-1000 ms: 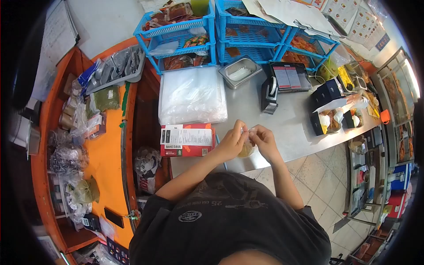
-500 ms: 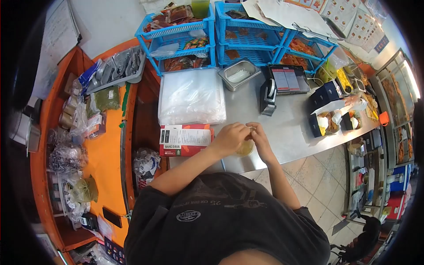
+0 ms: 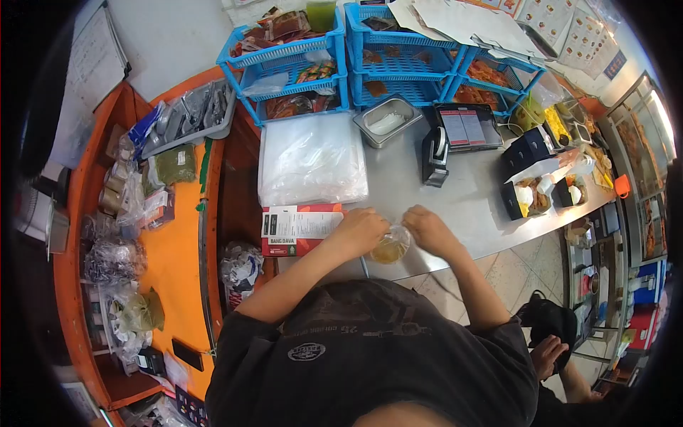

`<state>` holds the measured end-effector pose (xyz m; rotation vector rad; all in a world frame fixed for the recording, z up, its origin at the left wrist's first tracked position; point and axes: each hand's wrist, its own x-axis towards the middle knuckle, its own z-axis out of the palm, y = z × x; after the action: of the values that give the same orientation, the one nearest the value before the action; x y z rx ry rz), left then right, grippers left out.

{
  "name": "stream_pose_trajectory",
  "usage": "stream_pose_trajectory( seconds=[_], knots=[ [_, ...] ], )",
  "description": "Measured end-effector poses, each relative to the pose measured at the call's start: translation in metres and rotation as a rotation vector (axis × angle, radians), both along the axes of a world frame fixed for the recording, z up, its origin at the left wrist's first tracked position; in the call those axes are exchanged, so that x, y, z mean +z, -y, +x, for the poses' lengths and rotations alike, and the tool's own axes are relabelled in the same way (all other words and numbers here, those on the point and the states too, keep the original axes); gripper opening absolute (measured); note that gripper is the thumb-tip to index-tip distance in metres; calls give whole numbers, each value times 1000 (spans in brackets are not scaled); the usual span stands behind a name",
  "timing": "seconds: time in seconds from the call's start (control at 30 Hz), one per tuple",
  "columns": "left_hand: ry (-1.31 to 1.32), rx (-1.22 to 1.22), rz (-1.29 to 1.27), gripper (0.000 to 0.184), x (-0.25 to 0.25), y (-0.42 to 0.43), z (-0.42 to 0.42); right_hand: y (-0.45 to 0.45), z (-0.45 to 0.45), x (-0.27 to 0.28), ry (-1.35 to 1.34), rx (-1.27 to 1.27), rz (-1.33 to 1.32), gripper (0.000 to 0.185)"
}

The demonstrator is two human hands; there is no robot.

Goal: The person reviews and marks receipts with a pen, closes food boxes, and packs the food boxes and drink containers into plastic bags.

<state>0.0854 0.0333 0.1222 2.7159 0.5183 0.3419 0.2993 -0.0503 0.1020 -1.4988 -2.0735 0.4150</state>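
Note:
A small clear plastic bag (image 3: pixel 390 247) with yellowish liquid in its bottom is between my hands, over the steel counter's near edge. My left hand (image 3: pixel 366 231) is closed at the bag's upper left side. On the other side, my right hand (image 3: pixel 427 229) has its fingers curled in at the bag's upper right edge. The fingertips of both hands are partly hidden. Left of my left hand lies a red and white cardboard box (image 3: pixel 299 226), partly covered by my forearm. A thin bluish stick-like thing (image 3: pixel 365 267) shows below my left wrist.
Behind the box lies a stack of clear plastic bags (image 3: pixel 313 160). A metal tray (image 3: pixel 388 121), a black tape dispenser (image 3: pixel 435 156) and blue tiered baskets (image 3: pixel 402 60) stand further back. Filled food boxes (image 3: pixel 530 196) sit at right. Another person's hand (image 3: pixel 548 356) shows at lower right.
My hands were together above the bag and have moved apart to its two sides, so more of the bag shows. A person in black has come closer at the lower right.

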Motion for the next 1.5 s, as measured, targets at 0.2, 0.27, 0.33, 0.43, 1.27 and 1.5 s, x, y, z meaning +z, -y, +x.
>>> stream_pose_trajectory(
  seconds=[0.2,0.27,0.33,0.43,1.27,1.5],
  knots=[
    [-166,40,-124,22,13,3,-8,1,36,-26,-19,-184,69,13],
    [79,2,-166,25,9,1,-6,-2,33,-13,-482,-239,-140,20],
    [392,-54,-341,28,-9,-4,1,-5,7,-10,-940,-242,-267,28],
    [454,61,-1224,31,-24,3,11,-13,-17,-26,-1304,-300,-259,40],
    [705,249,-900,24,54,-1,-34,-3,-73,3,168,-493,-343,83],
    [757,903,-530,27,34,-52,-172,-14,-88,-5,133,-528,-234,81]
  ],
)
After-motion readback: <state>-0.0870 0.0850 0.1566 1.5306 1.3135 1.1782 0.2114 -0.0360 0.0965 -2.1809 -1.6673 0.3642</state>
